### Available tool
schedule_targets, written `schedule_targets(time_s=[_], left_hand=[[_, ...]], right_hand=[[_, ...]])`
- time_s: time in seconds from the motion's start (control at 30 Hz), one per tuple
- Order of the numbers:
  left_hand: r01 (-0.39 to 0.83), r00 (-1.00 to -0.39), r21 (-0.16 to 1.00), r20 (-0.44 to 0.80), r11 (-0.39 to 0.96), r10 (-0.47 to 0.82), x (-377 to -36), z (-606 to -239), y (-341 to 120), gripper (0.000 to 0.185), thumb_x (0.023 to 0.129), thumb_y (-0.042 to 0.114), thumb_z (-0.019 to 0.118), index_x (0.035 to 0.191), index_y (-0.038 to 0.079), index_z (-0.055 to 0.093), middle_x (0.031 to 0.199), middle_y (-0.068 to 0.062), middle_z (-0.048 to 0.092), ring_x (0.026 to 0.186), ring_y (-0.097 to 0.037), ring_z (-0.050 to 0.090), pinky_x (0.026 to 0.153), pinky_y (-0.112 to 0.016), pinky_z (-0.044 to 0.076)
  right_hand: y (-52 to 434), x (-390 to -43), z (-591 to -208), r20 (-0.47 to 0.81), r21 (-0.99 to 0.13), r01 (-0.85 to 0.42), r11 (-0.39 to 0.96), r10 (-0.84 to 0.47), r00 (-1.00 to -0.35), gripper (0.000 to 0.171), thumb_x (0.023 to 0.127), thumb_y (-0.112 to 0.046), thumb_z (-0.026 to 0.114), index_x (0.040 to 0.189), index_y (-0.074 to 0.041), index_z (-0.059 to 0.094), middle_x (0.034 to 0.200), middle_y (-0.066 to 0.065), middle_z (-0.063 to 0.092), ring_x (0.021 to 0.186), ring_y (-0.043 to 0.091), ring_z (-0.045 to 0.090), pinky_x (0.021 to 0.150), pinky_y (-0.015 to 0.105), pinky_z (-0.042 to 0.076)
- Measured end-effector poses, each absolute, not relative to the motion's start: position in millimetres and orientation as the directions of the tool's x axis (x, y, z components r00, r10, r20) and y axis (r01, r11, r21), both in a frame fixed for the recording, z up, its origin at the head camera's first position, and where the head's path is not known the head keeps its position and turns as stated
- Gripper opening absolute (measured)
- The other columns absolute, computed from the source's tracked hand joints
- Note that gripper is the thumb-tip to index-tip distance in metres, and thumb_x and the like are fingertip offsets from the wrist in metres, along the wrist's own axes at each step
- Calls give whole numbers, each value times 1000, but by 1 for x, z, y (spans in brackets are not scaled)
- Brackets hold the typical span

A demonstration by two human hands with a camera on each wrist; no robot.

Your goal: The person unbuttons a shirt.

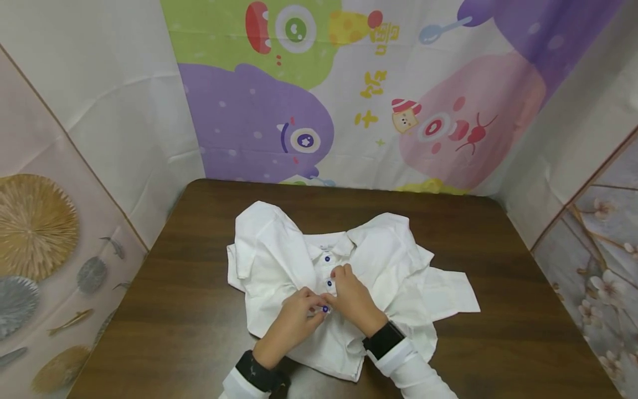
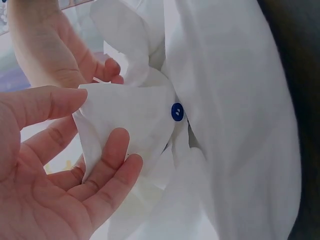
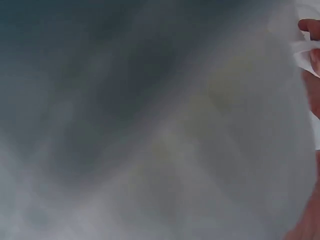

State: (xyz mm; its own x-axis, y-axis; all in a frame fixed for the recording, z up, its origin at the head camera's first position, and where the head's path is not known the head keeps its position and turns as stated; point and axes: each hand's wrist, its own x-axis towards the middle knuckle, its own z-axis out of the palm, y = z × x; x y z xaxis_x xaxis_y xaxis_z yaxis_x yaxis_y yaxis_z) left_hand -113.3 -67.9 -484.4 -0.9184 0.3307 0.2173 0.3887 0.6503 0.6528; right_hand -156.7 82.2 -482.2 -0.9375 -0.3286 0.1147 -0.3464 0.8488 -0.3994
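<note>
A white short-sleeved shirt (image 1: 279,260) with a collar and blue buttons lies front up on the table. My left hand (image 1: 296,318) pinches the edge of its front strip beside the lowest visible button (image 1: 325,309). In the left wrist view, the thumb and fingers of that left hand (image 2: 60,165) hold a flap of the white cloth, with a blue button (image 2: 177,112) just beyond it. My right hand (image 1: 354,296) grips the front strip close by, its thumb near the left fingertips. Blurred cloth (image 3: 225,165) fills most of the right wrist view.
The brown wooden table (image 1: 164,310) extends around the shirt. A printed cartoon curtain (image 1: 359,155) hangs along its back edge, with pale cloth walls at both sides. One shirt sleeve (image 1: 451,291) spreads out to the right. Both wrists wear dark bands.
</note>
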Motion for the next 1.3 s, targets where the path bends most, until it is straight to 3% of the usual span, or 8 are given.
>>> schedule_targets(time_s=[0.23, 0.47, 0.57, 0.9, 1.17, 1.3], left_hand=[[393, -916, 656, 219, 644, 336, -113, -483, -66, 9, 77, 7, 69, 86, 5, 70, 81, -5, 56, 73, -20, 58, 63, -23, 45], [404, -910, 670, 223, 623, 350, -115, -478, -62, 9, 79, 6, 67, 87, 6, 69, 83, -7, 57, 76, -22, 58, 65, -25, 47], [412, -906, 667, 228, 621, 357, -115, -474, -62, 9, 80, 7, 65, 88, 6, 69, 85, -6, 57, 77, -21, 58, 66, -25, 47], [451, -889, 682, 292, 576, 352, -117, -460, -60, 20, 81, -3, 54, 94, 6, 67, 89, -5, 57, 71, -13, 53, 63, -22, 45], [463, -882, 704, 423, 538, 206, -128, -445, -55, 23, 83, -6, 51, 88, 10, 66, 88, 0, 56, 63, -6, 46, 58, -18, 43], [491, -860, 698, 483, 522, 162, -139, -436, -50, 18, 86, -2, 53, 96, 9, 64, 101, -4, 55, 66, -7, 47, 61, -19, 45]], right_hand=[[79, -160, -487, 185, -327, -332, 885, -284, -941, 22, 78, -11, 64, 95, -1, 54, 83, 10, 54, 69, 23, 56, 54, 33, 47], [81, -160, -488, 269, -225, -384, 895, -322, -908, 10, 82, -11, 65, 85, -2, 62, 75, 9, 61, 67, 23, 60, 54, 31, 49], [82, -161, -484, 284, -230, -400, 887, -332, -900, 9, 83, -9, 63, 79, -1, 64, 70, 9, 61, 66, 24, 61, 55, 33, 50], [93, -169, -462, 302, -435, -370, 821, -254, -919, 8, 84, -6, 60, 80, -1, 66, 74, 6, 59, 72, 21, 58, 65, 32, 49], [104, -174, -436, 346, -597, -367, 714, -183, -920, 11, 86, -7, 60, 88, 1, 66, 75, 7, 56, 69, 16, 52, 64, 29, 45], [107, -175, -424, 376, -650, -373, 662, -147, -915, 11, 86, -7, 59, 88, 2, 66, 78, 10, 62, 71, 19, 58, 65, 29, 49]])
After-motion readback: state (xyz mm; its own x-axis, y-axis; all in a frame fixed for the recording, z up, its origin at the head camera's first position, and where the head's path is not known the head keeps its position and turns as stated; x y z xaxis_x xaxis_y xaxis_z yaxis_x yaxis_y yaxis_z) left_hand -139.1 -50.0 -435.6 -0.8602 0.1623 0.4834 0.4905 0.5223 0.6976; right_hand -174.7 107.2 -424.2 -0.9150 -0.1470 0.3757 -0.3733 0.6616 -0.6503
